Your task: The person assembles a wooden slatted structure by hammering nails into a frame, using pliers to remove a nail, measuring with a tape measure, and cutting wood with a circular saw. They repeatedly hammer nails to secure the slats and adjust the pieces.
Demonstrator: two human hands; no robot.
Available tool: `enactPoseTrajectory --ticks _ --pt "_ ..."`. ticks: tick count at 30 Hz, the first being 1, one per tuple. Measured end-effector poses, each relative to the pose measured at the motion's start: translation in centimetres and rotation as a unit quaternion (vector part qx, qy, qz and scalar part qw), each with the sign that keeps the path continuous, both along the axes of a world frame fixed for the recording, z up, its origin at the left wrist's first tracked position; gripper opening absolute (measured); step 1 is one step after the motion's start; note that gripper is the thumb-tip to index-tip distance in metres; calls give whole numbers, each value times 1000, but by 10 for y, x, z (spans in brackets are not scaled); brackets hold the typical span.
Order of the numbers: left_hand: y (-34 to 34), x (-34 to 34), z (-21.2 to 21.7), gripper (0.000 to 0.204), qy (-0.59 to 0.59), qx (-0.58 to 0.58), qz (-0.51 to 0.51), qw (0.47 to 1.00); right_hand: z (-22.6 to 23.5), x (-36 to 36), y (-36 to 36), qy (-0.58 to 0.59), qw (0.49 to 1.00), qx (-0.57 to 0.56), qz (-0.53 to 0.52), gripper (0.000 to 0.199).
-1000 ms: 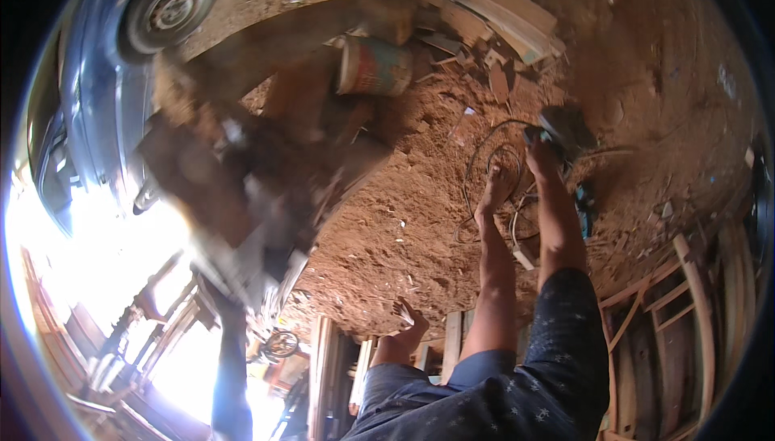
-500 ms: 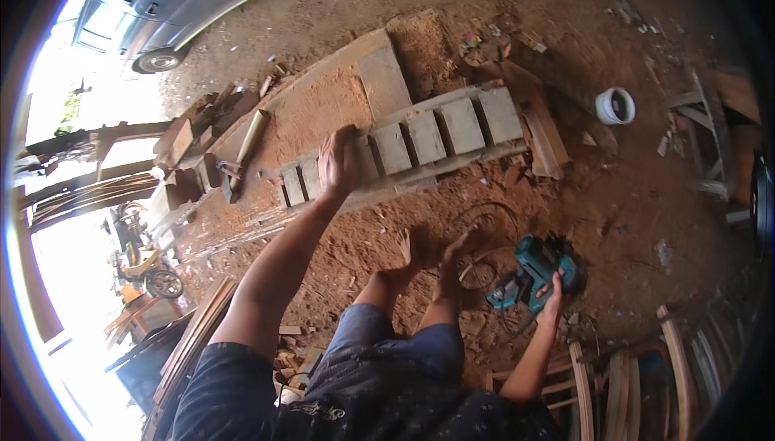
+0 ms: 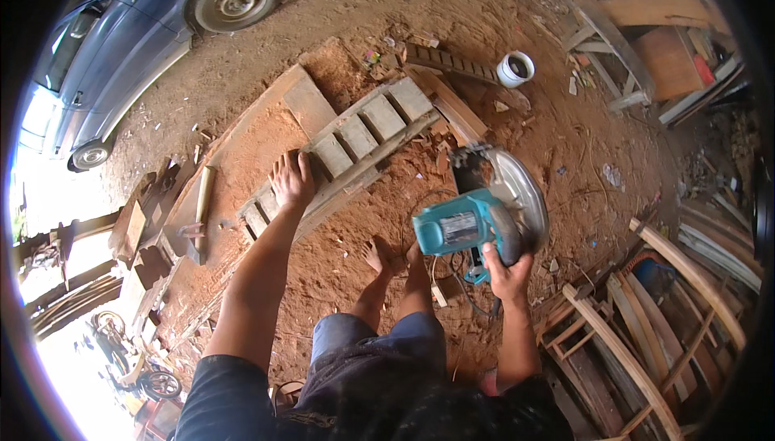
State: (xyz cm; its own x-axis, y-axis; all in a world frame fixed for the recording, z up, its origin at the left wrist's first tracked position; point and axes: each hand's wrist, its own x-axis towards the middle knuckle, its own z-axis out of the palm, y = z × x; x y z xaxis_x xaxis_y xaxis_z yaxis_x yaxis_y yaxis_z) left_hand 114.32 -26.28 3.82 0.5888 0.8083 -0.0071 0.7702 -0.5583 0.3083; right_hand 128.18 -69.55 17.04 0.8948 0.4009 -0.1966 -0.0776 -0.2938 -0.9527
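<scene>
My left hand [image 3: 291,179] rests flat, fingers spread, on a wooden slatted frame [image 3: 359,137] that lies on a sawdust-covered board. My right hand [image 3: 507,267] grips the handle of a teal circular saw [image 3: 478,219], held up in the air to the right of the frame, its round blade guard facing away from me. The saw's cord trails down toward the ground by my bare feet [image 3: 386,255].
A blue car [image 3: 137,45] stands at the upper left. A white bucket [image 3: 515,68] sits beyond the frame. Curved wooden pieces and chair parts [image 3: 646,336] pile up at the right. Timber scraps and a hammer-like tool [image 3: 202,199] lie at the left on red dirt.
My right hand has lifted the saw off the ground and raised it beside the frame. My left hand stays on the slatted frame. My head has turned slightly.
</scene>
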Motion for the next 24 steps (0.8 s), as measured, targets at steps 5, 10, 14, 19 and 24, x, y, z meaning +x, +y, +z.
enactPoseTrajectory --ticks 5,10,14,19,24 --pt "2 -5 -2 48 -2 6 -2 1000 23 -10 36 -85 993 10 80 21" --pt "-2 -1 6 46 -3 3 1 1000 20 -4 67 -108 986 16 124 25" --pt "0 -3 2 45 -14 -19 -2 1000 12 4 88 -119 982 4 148 27" --pt "1 0 6 45 -50 -23 -8 998 8 6 114 -145 976 -20 159 31" --pt "7 0 4 43 -12 -22 -1 1000 3 11 126 -146 975 -12 167 31"
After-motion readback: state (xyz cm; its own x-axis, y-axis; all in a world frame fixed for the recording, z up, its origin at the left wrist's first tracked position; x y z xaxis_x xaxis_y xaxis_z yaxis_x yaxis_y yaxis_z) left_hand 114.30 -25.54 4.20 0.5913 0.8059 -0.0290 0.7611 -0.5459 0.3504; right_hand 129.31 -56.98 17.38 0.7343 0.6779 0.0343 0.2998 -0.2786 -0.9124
